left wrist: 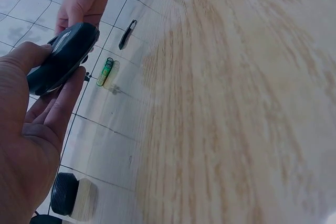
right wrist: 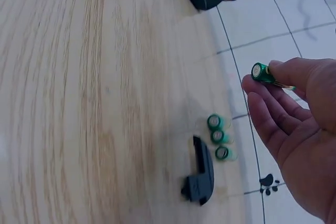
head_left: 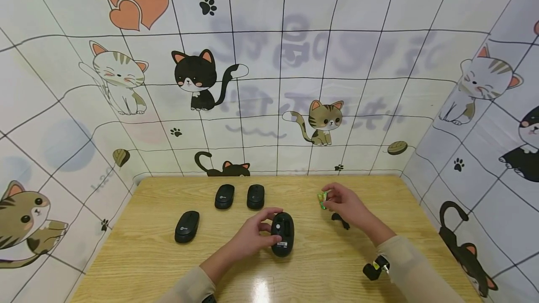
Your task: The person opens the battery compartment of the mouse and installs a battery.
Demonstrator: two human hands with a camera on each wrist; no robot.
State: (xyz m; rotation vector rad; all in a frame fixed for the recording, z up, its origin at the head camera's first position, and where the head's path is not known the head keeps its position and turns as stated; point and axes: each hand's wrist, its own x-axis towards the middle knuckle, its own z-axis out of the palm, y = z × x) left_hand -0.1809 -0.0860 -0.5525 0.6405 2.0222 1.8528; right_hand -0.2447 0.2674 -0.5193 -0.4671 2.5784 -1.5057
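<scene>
My left hand (head_left: pixel 248 237) grips a black computer mouse (head_left: pixel 288 248) by its sides, thumb on one side and fingers on the other. The mouse's underside faces up, showing a label and an open battery compartment. My right hand (head_left: pixel 349 205) pinches a green battery (right wrist: pixel 261 72) between thumb and fingertips, over the right part of the table. Several more green batteries (right wrist: pixel 218 137) stand close together below that hand. Beside them lies a black battery cover (right wrist: pixel 206 179), partly under the right hand in the head view.
Three other black mice lie on the wooden table (head_left: pixel 139 256): a left mouse (head_left: pixel 187 227), a back mouse (head_left: pixel 224 196) and another back mouse (head_left: pixel 255 197). A cat-patterned cloth wall (head_left: pixel 261 60) rises behind the table and along both sides.
</scene>
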